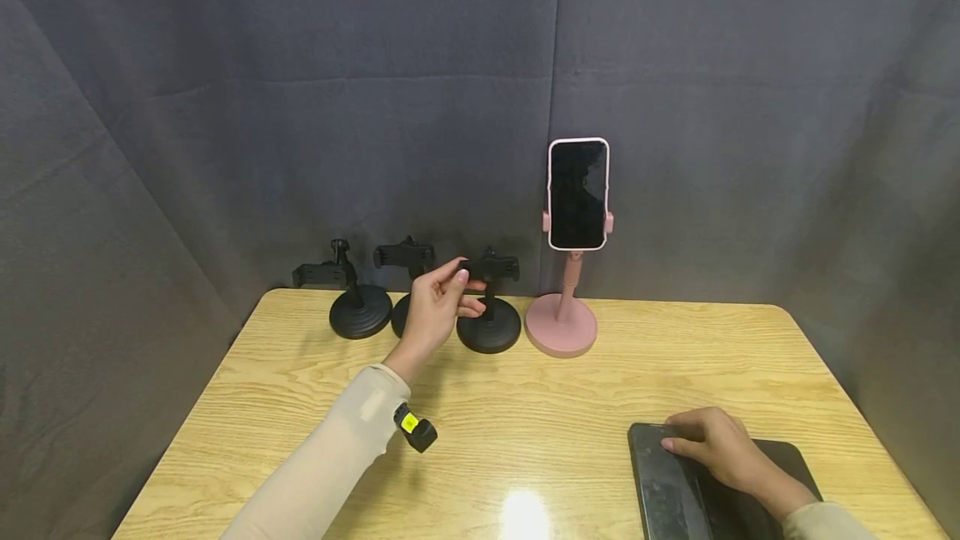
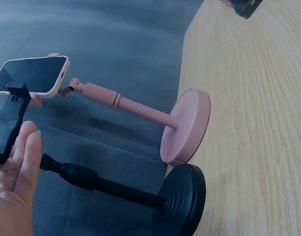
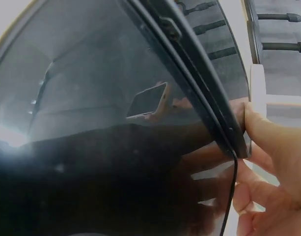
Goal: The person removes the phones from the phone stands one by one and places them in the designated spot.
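My left hand (image 1: 438, 298) pinches the clamp (image 2: 15, 118) of a black phone stand, whose round base (image 1: 489, 327) stands on the table. Nothing sits in that clamp. In the left wrist view, its post (image 2: 116, 189) runs to the base. At the front right, my right hand (image 1: 720, 448) pinches the far end of a black smartphone (image 1: 671, 490), thumb on the front. A larger black tablet (image 1: 787, 465) lies beside it, partly under my wrist; whether the phone overlaps it I cannot tell. In the right wrist view, the tablet's glossy screen (image 3: 91, 162) fills much of the picture.
Right of the gripped stand, a pink stand (image 1: 562, 327) holds a phone in a pale pink case (image 1: 578, 194) upright. Two more black stands, one at the far left (image 1: 360, 311) and one behind my left hand (image 1: 405, 255), line the table's back edge. Grey cloth (image 1: 375, 107) hangs behind.
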{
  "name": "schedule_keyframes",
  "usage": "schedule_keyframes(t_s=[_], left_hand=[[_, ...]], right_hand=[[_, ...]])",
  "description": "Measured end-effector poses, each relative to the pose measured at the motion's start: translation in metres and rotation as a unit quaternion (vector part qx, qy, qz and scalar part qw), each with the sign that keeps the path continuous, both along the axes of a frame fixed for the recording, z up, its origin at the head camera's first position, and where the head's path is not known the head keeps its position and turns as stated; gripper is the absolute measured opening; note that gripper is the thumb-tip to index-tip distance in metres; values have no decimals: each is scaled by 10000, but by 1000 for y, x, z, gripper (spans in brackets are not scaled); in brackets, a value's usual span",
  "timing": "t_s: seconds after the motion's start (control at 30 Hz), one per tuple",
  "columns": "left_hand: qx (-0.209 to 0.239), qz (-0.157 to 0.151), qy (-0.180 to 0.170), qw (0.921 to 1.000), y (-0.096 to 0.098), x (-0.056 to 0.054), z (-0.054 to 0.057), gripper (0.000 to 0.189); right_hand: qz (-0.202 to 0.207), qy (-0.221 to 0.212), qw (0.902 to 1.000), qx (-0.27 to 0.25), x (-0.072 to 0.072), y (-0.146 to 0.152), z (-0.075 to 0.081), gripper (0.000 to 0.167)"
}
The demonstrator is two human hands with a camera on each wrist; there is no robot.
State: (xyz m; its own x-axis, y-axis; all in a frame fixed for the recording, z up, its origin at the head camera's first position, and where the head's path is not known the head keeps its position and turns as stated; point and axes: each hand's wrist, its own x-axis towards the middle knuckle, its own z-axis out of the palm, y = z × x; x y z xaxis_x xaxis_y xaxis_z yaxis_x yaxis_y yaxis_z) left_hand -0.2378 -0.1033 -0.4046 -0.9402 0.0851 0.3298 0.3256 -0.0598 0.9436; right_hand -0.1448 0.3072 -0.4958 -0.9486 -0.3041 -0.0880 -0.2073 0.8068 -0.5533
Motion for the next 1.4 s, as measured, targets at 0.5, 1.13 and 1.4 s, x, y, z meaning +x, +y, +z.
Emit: schedule_keyframes(t_s=[0.5,1.13,1.4], left_hand=[[-135,68,27,9999,0,0,-1,45],[88,116,-69,9999,2,1,-2,44],[-91,280,-206,9994,2,4,-3,44]], right_hand=[[-110,572,9965,604,0,-7,2,28],[-381,442,9960,670,0,-5,-2,30],[-455,310,9971,518,1,-5,-3,33]])
